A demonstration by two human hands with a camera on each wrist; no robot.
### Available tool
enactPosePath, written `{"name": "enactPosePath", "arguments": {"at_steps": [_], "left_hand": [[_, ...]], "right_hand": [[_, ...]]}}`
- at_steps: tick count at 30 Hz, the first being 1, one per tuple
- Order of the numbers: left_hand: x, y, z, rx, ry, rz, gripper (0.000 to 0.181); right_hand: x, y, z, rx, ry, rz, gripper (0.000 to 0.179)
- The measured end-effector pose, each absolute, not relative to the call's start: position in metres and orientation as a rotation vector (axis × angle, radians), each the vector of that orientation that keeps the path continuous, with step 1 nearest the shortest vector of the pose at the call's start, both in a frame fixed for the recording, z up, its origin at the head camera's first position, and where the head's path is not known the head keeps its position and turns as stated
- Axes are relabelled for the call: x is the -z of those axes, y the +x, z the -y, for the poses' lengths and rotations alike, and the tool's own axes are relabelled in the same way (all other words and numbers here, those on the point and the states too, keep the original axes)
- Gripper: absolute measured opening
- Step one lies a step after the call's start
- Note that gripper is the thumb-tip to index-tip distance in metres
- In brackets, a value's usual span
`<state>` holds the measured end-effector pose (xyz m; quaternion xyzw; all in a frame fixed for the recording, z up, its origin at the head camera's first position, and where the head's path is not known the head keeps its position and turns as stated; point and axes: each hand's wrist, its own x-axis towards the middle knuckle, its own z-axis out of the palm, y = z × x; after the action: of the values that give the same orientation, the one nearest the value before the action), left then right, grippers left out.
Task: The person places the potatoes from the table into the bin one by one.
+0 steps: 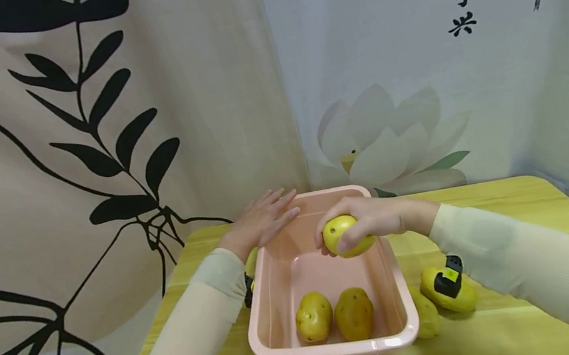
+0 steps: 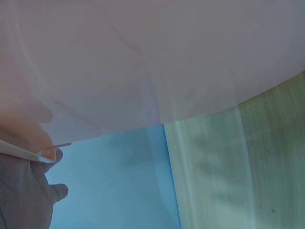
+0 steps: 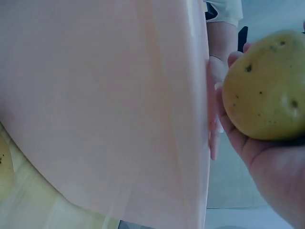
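My right hand point(image 1: 377, 216) grips a yellow potato point(image 1: 341, 232) above the far right part of a pink plastic basin point(image 1: 338, 351). Dark spots dot this potato's skin in the right wrist view, where my fingers curl under it. My left hand point(image 1: 265, 220) rests on the basin's far left rim with its fingers straight. In the left wrist view that hand lies partly hidden by the basin's edge. Inside the basin, near its front wall, a lighter potato point(image 1: 314, 317) and a browner potato point(image 1: 354, 313) lie side by side.
Right of the basin, one potato point(image 1: 425, 311) lies against its side and another potato point(image 1: 462, 297) lies under my right wrist camera. A partly hidden potato point(image 1: 251, 263) shows at the left. The wooden table point(image 1: 501, 209) ends at a printed curtain point(image 1: 223, 87).
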<state>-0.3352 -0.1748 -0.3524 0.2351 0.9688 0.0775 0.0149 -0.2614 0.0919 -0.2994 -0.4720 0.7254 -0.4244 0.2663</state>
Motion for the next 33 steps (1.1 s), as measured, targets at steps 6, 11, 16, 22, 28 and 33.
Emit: {"name": "enactPosePath", "arguments": {"at_steps": [6,11,16,22,28,33], "left_hand": [[0.353,-0.336,0.175,-0.25,0.729,-3.011,0.069],[0.355,-0.336,0.176,-0.247,0.724,-2.999,0.068],[0.355,-0.336,0.176,-0.28,0.707,-2.996,0.065],[0.353,-0.336,0.176,-0.288,0.736,-2.991,0.059],[0.353,-0.335,0.177,-0.289,0.751,-2.98,0.057],[0.352,-0.336,0.178,-0.276,0.773,-2.993,0.058]], "right_hand": [[0.3,-0.266,-0.081,1.052,-1.164,-1.98,0.031],[0.301,-0.269,-0.071,0.974,-1.158,-1.987,0.029],[0.302,-0.27,-0.063,0.909,-1.147,-1.982,0.028],[0.305,-0.272,-0.055,0.767,-1.12,-2.013,0.024],[0.306,-0.275,-0.045,0.634,-1.118,-2.058,0.028],[0.307,-0.274,-0.034,0.524,-1.083,-2.05,0.031]]}}
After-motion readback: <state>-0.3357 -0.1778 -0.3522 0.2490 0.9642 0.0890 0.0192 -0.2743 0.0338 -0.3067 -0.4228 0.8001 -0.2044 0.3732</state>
